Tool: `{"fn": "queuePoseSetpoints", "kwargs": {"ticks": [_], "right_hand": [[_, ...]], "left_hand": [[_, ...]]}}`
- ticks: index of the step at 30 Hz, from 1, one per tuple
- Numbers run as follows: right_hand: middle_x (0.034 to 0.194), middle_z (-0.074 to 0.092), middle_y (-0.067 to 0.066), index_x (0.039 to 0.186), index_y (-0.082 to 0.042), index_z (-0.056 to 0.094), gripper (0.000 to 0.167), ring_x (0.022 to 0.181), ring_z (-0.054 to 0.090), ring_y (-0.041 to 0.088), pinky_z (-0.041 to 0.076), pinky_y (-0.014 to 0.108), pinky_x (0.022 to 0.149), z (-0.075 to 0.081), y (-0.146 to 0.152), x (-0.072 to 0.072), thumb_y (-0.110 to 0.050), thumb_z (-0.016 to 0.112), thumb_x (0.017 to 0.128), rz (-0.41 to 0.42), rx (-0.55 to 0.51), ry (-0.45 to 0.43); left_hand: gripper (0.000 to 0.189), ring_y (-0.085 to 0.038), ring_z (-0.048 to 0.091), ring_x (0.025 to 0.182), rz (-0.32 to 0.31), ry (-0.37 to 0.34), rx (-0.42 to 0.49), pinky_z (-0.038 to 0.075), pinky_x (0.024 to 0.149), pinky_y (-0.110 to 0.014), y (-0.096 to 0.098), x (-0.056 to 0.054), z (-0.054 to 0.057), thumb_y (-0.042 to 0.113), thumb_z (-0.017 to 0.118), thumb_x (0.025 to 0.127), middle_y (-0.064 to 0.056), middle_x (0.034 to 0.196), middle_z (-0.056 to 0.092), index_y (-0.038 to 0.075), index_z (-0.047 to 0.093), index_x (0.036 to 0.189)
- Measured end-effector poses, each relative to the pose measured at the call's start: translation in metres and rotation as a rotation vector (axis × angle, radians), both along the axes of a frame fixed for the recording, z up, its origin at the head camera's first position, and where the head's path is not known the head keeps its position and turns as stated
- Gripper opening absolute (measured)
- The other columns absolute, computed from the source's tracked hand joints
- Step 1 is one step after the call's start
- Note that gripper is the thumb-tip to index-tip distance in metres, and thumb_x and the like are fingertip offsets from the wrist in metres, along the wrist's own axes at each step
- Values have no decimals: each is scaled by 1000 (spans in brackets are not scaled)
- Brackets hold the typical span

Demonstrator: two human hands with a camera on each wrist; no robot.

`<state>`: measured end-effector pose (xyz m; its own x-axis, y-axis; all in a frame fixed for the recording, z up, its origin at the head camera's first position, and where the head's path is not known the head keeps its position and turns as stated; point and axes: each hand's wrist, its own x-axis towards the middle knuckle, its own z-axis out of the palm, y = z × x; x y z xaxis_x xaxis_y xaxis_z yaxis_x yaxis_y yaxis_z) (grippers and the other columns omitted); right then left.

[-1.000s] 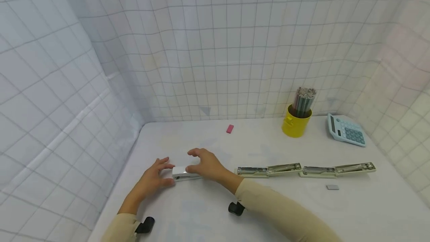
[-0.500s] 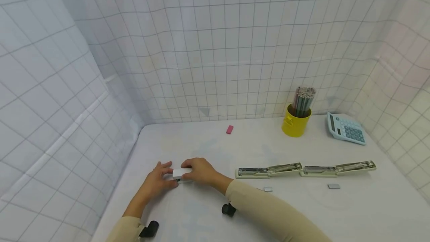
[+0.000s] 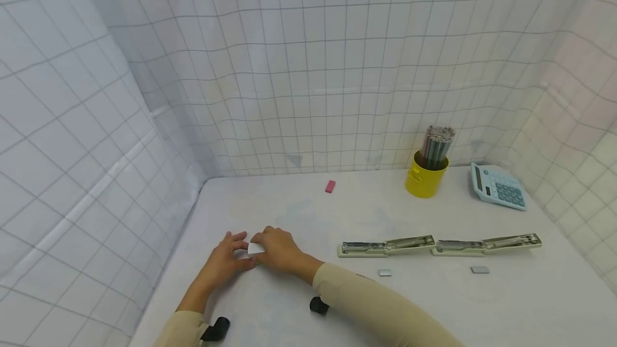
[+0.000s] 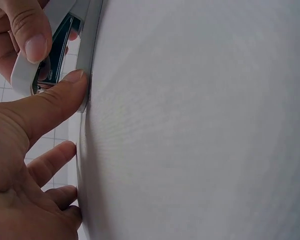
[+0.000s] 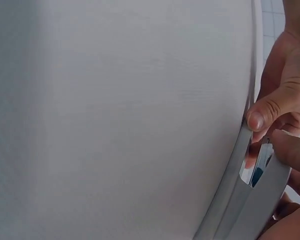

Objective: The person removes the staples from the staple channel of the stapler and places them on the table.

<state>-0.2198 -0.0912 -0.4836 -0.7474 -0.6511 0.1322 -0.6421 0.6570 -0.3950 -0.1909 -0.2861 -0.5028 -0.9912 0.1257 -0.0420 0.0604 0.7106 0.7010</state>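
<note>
A white stapler (image 3: 255,249) lies on the left part of the table, mostly covered by the hands in the head view. My left hand (image 3: 224,258) pinches the front end of its base, the thumb pressed at the base's edge in the left wrist view. Over the upper arm of the stapler (image 5: 265,200), my right hand (image 3: 279,250) grips with thumb and fingers near the front tip. Between arm and base shows a gap, with the dark inner magazine (image 4: 55,60) visible in it.
Two opened staplers (image 3: 363,249) (image 3: 460,248) lie end to end on the right. Before them are two small grey blocks (image 3: 384,272) (image 3: 480,270). Behind are a pink eraser (image 3: 330,186), a yellow cup (image 3: 422,182) of pencils (image 3: 437,146) and a light blue calculator (image 3: 501,186).
My right hand has come down from above the stapler, closed its fingers round the upper arm and slid left towards the front tip. The left hand has shifted slightly and its thumb and fingers now hold the end.
</note>
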Motion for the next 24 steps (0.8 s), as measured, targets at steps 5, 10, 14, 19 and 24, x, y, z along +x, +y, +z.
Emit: {"fn": "queuePoseSetpoints", "kwargs": {"ticks": [5,10,14,19,24], "right_hand": [[109,70,0,123,-16,73,36,100,65,14,50,29,86,-1,4,2,-28,79,89,-13,-61,-3],[109,71,-2,121,-17,74,38,105,64,12,48,33,92,-3,7,3,-31,80,86,-23,-100,14],[110,70,-3,121,-17,73,37,104,63,10,47,34,96,-2,10,3,-31,79,88,-51,-180,-70],[114,65,-4,122,-14,70,32,99,57,7,48,27,91,5,19,0,-23,77,93,-69,-483,-356],[122,65,-6,127,-15,67,35,107,58,7,48,24,93,7,35,1,-24,75,94,-40,-604,-444]], "left_hand": [[32,-56,10,150,3,-18,-6,11,114,-75,2,-1,0,22,89,78,-24,152,47,6,73,101],[30,-57,11,149,-8,-5,-16,11,114,-75,3,0,0,21,89,78,-25,152,48,7,74,99],[30,-57,11,149,-14,-6,-22,12,114,-75,3,-2,0,20,88,79,-24,152,48,6,73,100],[30,-54,8,151,1,-41,-29,11,114,-75,0,-1,3,21,87,80,-20,156,45,8,74,103],[32,-55,8,151,-4,-41,-28,11,114,-75,2,2,4,20,86,80,-22,155,45,7,75,108]]}}
